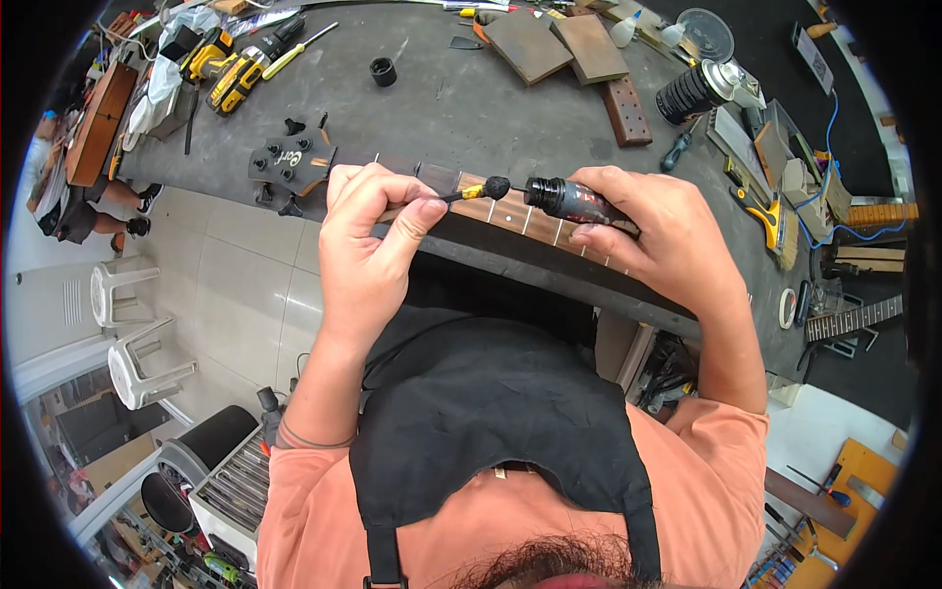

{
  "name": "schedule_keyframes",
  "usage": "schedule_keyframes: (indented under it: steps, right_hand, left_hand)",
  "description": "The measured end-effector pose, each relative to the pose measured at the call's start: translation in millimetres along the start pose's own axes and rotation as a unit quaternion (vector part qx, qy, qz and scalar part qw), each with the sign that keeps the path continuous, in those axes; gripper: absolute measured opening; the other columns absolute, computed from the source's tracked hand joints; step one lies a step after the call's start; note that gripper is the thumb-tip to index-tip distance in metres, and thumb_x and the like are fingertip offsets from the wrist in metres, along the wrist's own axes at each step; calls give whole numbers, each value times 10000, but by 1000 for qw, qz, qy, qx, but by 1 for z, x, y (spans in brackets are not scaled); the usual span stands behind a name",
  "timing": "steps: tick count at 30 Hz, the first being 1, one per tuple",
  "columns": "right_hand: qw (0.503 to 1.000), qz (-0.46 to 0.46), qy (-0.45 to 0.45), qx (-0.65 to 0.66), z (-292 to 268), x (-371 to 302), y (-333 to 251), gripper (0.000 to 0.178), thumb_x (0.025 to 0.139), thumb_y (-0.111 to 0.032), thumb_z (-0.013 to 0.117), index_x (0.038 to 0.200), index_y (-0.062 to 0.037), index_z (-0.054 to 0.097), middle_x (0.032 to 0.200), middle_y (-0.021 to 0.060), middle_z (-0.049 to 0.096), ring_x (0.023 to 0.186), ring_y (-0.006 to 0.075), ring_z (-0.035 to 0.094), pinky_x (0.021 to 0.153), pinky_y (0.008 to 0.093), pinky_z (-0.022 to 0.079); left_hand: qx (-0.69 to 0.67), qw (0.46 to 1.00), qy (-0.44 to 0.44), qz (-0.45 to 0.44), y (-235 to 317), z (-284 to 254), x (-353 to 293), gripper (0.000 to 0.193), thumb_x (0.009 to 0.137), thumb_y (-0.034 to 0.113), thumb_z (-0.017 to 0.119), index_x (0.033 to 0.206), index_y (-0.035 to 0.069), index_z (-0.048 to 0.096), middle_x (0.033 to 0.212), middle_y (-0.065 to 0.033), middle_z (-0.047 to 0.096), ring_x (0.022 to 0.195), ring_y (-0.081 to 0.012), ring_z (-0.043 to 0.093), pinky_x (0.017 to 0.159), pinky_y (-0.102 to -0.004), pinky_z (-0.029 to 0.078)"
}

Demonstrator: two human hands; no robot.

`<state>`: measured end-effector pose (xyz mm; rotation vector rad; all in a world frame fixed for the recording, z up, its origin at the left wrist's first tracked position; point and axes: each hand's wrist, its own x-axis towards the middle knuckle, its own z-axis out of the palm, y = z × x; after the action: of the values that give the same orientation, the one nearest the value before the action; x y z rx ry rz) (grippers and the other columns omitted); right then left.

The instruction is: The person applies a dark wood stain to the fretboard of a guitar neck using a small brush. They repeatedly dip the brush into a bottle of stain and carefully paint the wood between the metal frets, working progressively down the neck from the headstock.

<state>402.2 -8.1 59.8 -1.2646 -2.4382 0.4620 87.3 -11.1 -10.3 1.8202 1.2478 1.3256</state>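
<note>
Between thumb and fingers, my left hand (pixel 378 221) pinches a thin applicator (pixel 471 190). It has a yellow band and a rounded black tip (pixel 497 187). Wrapped around a small black bottle (pixel 579 203), my right hand (pixel 667 231) holds it tilted on its side, its open neck toward the applicator. The tip and the bottle mouth are close together, with a small gap between them. Beneath both hands lies a guitar neck, its fretboard (pixel 510 218) showing light frets and its black headstock (pixel 291 165) with tuners pointing left. My left hand covers part of the neck.
On the dark bench (pixel 442 108) stands a small black cap (pixel 383 71). Yellow-black drills (pixel 234 79) and a screwdriver (pixel 300 51) lie far left. Wooden blocks (pixel 530 44), a spray can (pixel 697 90) and a brush (pixel 775 224) occupy the right. A person (pixel 88 196) stands beyond at left.
</note>
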Motion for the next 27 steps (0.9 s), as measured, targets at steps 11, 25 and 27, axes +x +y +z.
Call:
schedule_keyframes:
  steps: [11,25,27]
  right_hand:
    - [991,-24,-72,-109,-22,16,-10,511,903,-293,910,1332,-79,733,1099,126,820,997,392,776,871,476,603]
    - [985,-59,-58,-151,-27,28,-20,383,953,-280,864,1236,-62,727,1002,141,799,947,395,774,802,495,597]
    - [984,-63,-55,-156,-27,28,-20,382,951,-275,866,1235,-62,726,1000,141,799,945,393,774,800,494,598]
  left_hand:
    - [-4,1000,-19,-2,-9,4,-7,186,1044,154,845,958,19,751,880,-9,667,965,-185,524,912,-330,439]
    - [-24,999,-10,-24,-14,5,-8,180,1018,215,867,966,61,789,886,-2,716,988,-216,554,964,-364,446]
    - [-28,999,-11,-29,-15,6,-9,180,1018,215,867,965,62,788,885,-1,716,989,-216,555,966,-364,445]
